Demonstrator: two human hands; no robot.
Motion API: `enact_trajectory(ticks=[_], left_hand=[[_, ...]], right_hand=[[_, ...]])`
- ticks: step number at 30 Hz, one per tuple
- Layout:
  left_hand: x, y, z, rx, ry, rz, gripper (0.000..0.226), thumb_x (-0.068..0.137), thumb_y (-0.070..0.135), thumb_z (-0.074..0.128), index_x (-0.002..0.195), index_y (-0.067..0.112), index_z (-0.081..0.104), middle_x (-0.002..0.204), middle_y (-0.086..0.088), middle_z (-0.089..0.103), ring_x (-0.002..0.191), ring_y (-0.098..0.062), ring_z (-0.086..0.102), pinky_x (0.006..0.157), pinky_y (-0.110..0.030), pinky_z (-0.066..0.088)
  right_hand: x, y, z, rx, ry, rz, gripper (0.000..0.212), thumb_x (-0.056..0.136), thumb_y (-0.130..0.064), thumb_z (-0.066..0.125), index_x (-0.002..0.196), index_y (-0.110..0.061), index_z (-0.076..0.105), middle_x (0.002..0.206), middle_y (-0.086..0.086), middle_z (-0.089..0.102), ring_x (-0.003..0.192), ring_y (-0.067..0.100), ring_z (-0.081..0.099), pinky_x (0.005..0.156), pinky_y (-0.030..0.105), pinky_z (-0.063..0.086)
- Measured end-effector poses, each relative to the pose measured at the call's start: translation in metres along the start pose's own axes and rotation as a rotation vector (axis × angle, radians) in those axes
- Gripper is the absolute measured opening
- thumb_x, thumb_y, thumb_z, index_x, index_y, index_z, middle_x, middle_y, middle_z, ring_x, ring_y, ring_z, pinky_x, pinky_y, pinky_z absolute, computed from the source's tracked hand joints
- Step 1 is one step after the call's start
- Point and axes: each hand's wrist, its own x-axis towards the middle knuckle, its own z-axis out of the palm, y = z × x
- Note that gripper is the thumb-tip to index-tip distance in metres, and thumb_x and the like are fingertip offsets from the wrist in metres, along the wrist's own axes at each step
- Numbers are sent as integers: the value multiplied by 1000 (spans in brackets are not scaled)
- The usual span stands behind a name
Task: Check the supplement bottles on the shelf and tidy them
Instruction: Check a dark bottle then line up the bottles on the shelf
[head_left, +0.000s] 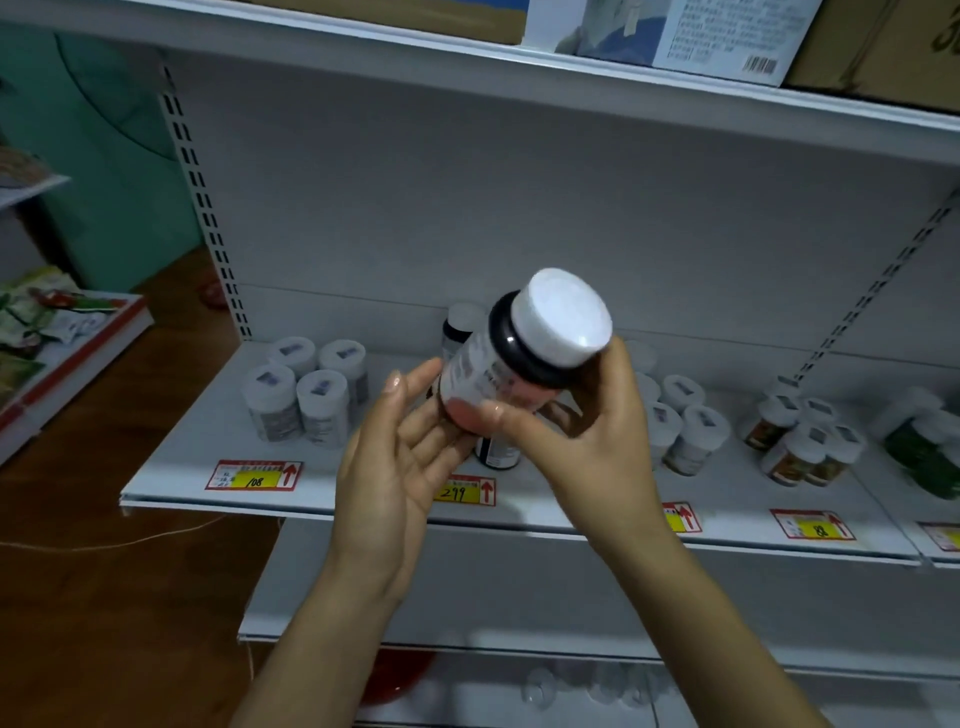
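Observation:
My right hand (587, 431) grips a dark supplement bottle (519, 358) with a white cap and a pale label, tilted so the cap faces me, above the white shelf (363, 499). My left hand (400, 457) lies open, palm up, with its fingers under the bottle's base. Behind the hands stand two more dark bottles, one at the back (460, 327) and one at the front (496, 452), mostly hidden. A group of white bottles (306, 389) stands at the left of the shelf.
More white-capped bottles (685, 421) stand to the right, then brown ones (800, 441) and green ones (924, 452). Price tags (254, 475) line the shelf edge. Boxes (691, 36) sit on the shelf above. A low rack of packets (47, 332) stands at left over a brown floor.

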Motion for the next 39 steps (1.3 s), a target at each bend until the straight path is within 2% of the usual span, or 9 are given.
enact_trajectory(ticks=[3,6,10,14,20,23,26,35,39], left_hand=[[2,-4,-8,-13,61,-25,48,86,46,46,119,16,61,102,-6,74,93,-17,70,70,-24,57],[-1,-5,-8,22,9,-38,53,77,52,51,121,22,60,110,-3,72,102,-18,69,79,-33,56],[3,-9,-1,83,-69,22,50,71,31,66,119,19,60,111,-8,71,94,-22,71,75,-31,59],[18,0,0,299,-25,314,51,67,12,76,113,24,56,107,10,69,102,-6,66,78,-19,54],[67,2,-11,484,-50,399,65,84,6,70,137,25,37,130,9,54,114,-1,57,87,-17,50],[91,-29,-28,1098,2,551,54,85,35,60,135,16,48,131,3,56,118,-15,53,91,-28,47],[98,-60,-41,1620,-156,655,57,82,44,45,116,4,66,126,-14,63,114,-32,60,79,-39,57],[103,-60,-40,1705,-214,672,48,78,34,45,99,1,73,101,-13,74,94,-28,70,64,-31,58],[105,-59,-41,1698,-222,639,49,77,36,45,101,3,73,103,-12,73,98,-27,70,65,-30,58]], right_hand=[[12,-5,-8,129,32,204,51,69,-27,79,113,-15,59,103,2,72,93,13,70,76,29,58],[19,-1,-13,217,-28,357,52,69,-40,78,109,-11,62,99,7,74,87,20,72,69,32,58],[26,5,-11,187,-112,375,52,67,-35,79,112,-14,61,102,0,74,95,17,71,81,36,56],[62,-7,-20,183,-80,295,51,77,-35,71,123,-15,57,96,-2,72,89,17,69,75,33,57],[111,-18,-14,-62,-112,91,31,87,-16,68,117,-12,61,107,6,68,98,18,68,75,32,58],[131,2,2,-221,-52,-24,36,81,-15,76,111,-19,57,111,-5,59,104,10,58,83,24,55],[147,31,15,-348,-78,-53,40,79,-19,78,110,-18,54,105,-12,54,100,8,53,74,10,47],[165,105,34,-880,-290,78,53,72,-44,79,112,-20,55,107,-4,60,104,18,57,93,36,44],[165,122,40,-1096,-308,108,56,71,-56,74,110,-22,53,103,-3,59,107,21,52,92,35,33]])
